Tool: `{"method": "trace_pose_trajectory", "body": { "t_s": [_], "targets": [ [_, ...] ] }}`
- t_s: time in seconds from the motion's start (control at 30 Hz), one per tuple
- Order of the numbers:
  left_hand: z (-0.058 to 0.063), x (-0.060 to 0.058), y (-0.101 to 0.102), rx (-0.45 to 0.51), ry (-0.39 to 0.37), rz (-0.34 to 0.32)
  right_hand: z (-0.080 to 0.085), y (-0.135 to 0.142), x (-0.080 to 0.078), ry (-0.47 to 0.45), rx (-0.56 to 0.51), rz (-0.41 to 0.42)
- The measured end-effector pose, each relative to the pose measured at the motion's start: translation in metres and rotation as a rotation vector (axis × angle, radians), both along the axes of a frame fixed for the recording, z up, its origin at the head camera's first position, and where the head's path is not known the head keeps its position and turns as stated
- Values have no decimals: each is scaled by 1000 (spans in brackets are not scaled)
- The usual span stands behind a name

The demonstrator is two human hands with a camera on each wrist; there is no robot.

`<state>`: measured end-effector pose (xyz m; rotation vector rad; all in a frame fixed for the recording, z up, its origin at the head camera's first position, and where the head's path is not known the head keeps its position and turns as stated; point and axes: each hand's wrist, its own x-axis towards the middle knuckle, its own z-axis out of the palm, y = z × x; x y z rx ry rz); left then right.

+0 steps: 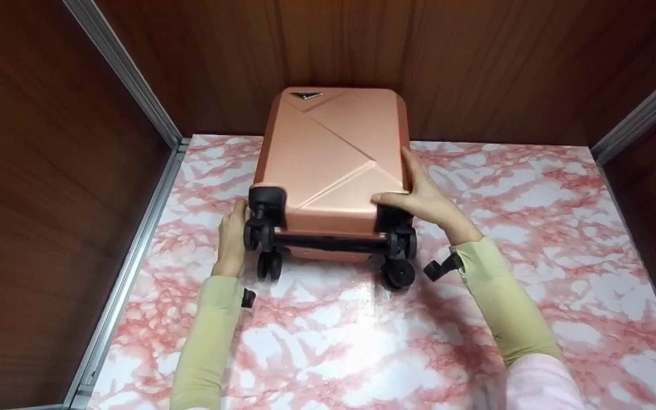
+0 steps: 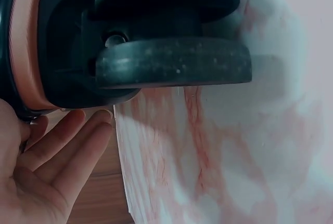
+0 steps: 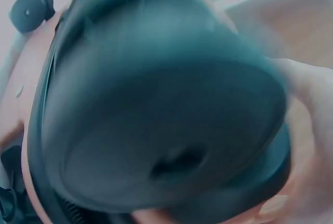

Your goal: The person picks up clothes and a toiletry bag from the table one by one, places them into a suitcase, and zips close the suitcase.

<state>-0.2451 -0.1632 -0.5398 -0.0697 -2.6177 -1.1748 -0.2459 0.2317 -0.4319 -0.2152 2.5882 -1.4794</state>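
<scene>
A rose-gold hard-shell suitcase point(image 1: 333, 154) lies with its ridged face up and its wheel end toward me, its far end near the back wall. My right hand point(image 1: 422, 193) grips its near right corner, the thumb over the face and the fingers along the side. Against the left side rests my left hand point(image 1: 231, 236), partly hidden by the suitcase in the head view. In the left wrist view its fingers point(image 2: 78, 151) are extended beside the corner, near a black double wheel point(image 2: 171, 63). A blurred black wheel point(image 3: 166, 104) fills much of the right wrist view.
Beneath the suitcase is a red-and-white marbled surface point(image 1: 533, 228). Dark wood-grain panels point(image 1: 476, 68) stand at the back and both sides, with metal edge strips point(image 1: 134, 273) along the corners. Small black devices point(image 1: 442, 267) are strapped at the wrists.
</scene>
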Motion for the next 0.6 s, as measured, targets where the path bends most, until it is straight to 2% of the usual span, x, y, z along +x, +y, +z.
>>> {"method": "trace_pose_trajectory", "body": {
  "t_s": [0.13, 0.23, 0.3, 0.37, 0.47, 0.6],
  "targets": [
    [-2, 0, -1, -15, 25, -8, 8, 0, 6, 73, 115, 136],
    [-2, 0, -2, -33, 41, -13, 11, -3, 10, 127, 193, 188],
    [-2, 0, -3, -51, 54, -14, 14, -8, 13, 175, 287, 208],
    [-2, 0, -3, -64, 65, -13, 20, -13, 14, 240, 394, 232],
    [-2, 0, -3, -61, 70, -13, 28, -19, 13, 356, 532, 317],
    [-2, 1, -3, -56, 79, -18, 34, -27, 11, 522, 631, 429]
  ]
}}
